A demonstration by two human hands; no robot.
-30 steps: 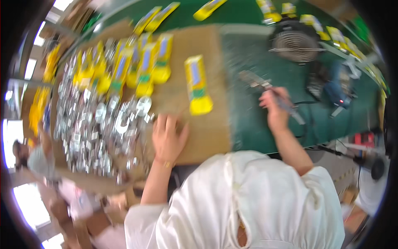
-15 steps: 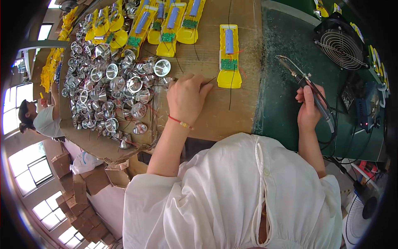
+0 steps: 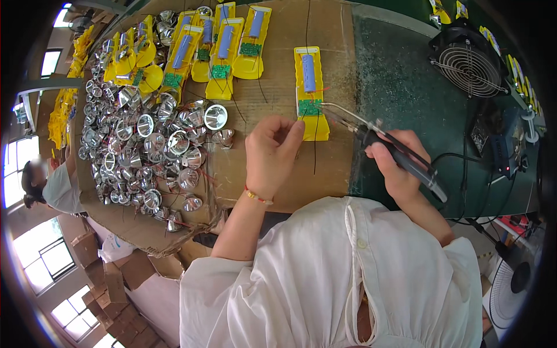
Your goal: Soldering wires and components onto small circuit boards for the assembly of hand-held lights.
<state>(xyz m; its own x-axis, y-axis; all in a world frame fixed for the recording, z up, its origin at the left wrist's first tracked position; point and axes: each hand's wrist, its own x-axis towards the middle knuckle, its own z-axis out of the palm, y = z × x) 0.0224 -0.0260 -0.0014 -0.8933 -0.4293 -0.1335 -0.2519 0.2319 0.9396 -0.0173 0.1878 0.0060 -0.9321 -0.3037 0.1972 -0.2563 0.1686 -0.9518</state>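
Yellow moulded plastic casing (image 3: 319,129), fitted with a smooth blue cylinder (image 3: 308,74) and flat green board (image 3: 308,107), is laid on cardboard (image 3: 336,174). Right of the casing, a soldering iron (image 3: 422,175) is grasped by the right hand (image 3: 401,165); left of it, the left hand (image 3: 270,152) is curled, its fingers' hold indiscernible.

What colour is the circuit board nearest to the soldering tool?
The circuit board is green; it shows best in the head view.

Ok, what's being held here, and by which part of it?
The right hand holds a soldering iron by its dark handle; whether the left hand pinches anything cannot be told.
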